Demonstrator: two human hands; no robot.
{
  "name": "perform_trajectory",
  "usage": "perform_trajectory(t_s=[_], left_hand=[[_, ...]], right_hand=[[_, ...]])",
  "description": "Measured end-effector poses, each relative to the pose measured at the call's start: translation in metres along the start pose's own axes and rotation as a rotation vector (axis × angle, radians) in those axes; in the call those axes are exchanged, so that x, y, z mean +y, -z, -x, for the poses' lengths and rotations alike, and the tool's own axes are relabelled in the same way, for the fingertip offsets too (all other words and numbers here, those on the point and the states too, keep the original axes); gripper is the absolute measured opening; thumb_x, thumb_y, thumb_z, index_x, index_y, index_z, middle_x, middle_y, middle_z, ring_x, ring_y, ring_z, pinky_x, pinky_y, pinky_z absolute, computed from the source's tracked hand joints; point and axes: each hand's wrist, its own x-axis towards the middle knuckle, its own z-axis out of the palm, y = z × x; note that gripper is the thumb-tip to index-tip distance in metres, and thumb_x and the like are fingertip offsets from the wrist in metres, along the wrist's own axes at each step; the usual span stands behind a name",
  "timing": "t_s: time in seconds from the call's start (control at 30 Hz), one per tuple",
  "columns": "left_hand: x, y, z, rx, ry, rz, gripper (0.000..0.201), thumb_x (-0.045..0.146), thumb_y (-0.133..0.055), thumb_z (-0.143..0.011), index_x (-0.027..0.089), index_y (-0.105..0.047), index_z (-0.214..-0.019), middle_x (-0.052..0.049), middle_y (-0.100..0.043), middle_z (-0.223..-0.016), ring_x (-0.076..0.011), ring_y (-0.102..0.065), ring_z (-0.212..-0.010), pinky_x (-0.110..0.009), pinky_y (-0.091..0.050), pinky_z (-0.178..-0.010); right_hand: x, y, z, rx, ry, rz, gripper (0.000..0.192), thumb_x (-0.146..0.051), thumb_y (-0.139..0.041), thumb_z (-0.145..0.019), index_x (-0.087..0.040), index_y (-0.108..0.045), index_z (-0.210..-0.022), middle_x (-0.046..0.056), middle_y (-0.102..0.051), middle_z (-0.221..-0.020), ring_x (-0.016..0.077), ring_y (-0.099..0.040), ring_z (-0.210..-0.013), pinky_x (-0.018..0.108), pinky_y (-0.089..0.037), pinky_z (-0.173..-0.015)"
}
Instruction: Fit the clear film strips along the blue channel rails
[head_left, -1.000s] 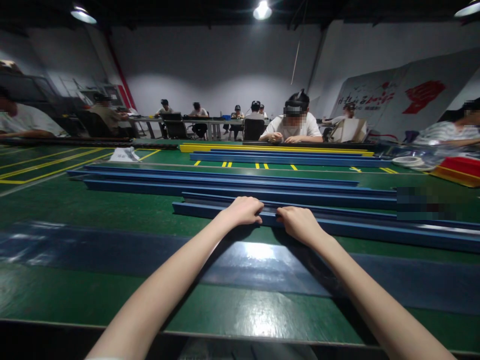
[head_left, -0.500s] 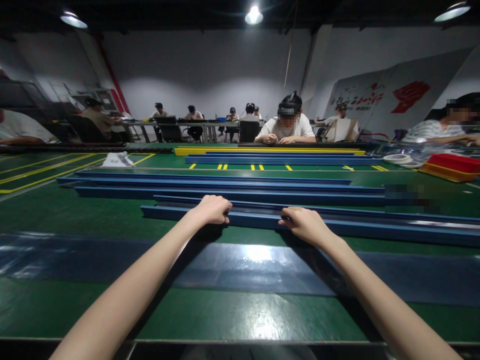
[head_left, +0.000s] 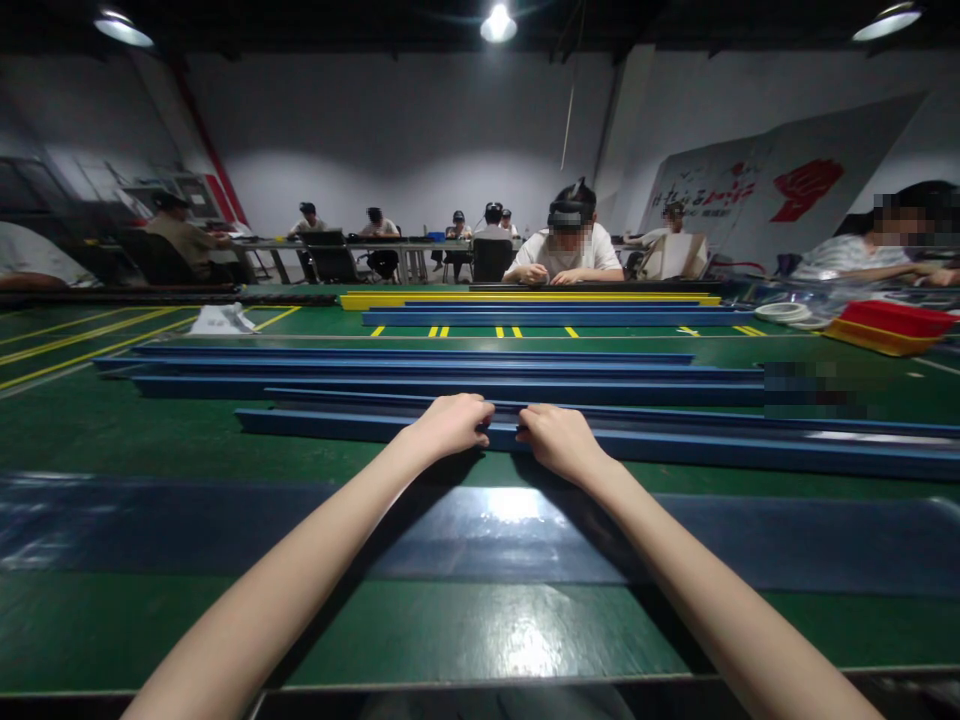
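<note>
1. The nearest blue rail [head_left: 675, 445] lies lengthwise across the green worktop [head_left: 150, 430], running from left of the hands to the right edge of the view.
2. The left hand [head_left: 450, 425] is curled over the near edge of this rail, fingers folded down over its top and closed on it.
3. The right hand [head_left: 559, 440] grips the same rail just beside the left hand, fingers bent over the top edge; the two hands are almost touching, with a small gap between them.
4. Both forearms stretch forward over a dark blue strip [head_left: 750, 550] that crosses the worktop on the near side of the rail.
5. Beyond the held rail lie more blue rails [head_left: 420, 370], parallel to it and stacked in a loose row.
6. Farther beyond these sits a yellow rail [head_left: 525, 298], with another pair of blue ones just in front of it.
7. Far right of the held rail is a red tray [head_left: 892, 320].
8. Behind the yellow rail a person in a white shirt [head_left: 566, 250] sits facing this way, hands on the worktop; other people sit at tables farther back.
</note>
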Motion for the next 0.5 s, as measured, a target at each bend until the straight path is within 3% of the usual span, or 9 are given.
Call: perform_trajectory(t_s=[0.27, 0.5], left_hand=[[-0.005, -0.004, 0.005, 0.027, 0.049, -0.019, 0.011, 0.027, -0.053, -0.076, 0.022, -0.059, -0.084, -0.004, -0.061, -0.093, -0.0191, -0.058, -0.086, -0.024, -0.038, -0.058], [-0.034, 0.002, 0.026, -0.044, 0.168, -0.072, 0.008, 0.024, -0.055, -0.073, 0.023, -0.059, -0.08, -0.003, -0.063, -0.094, -0.0194, -0.057, -0.088, -0.023, -0.034, -0.056]], right_hand=[[-0.01, 0.002, -0.01, 0.002, 0.019, -0.107, 0.016, -0.028, -0.046, -0.084, -0.02, -0.06, -0.085, 0.005, -0.065, -0.09, 0.0173, -0.059, -0.085, 0.022, -0.034, -0.059], [0.022, 0.002, 0.018, 0.014, -0.017, -0.074, 0.015, -0.025, -0.051, -0.081, -0.021, -0.059, -0.093, 0.005, -0.063, -0.095, 0.0166, -0.056, -0.088, 0.022, -0.034, -0.063]])
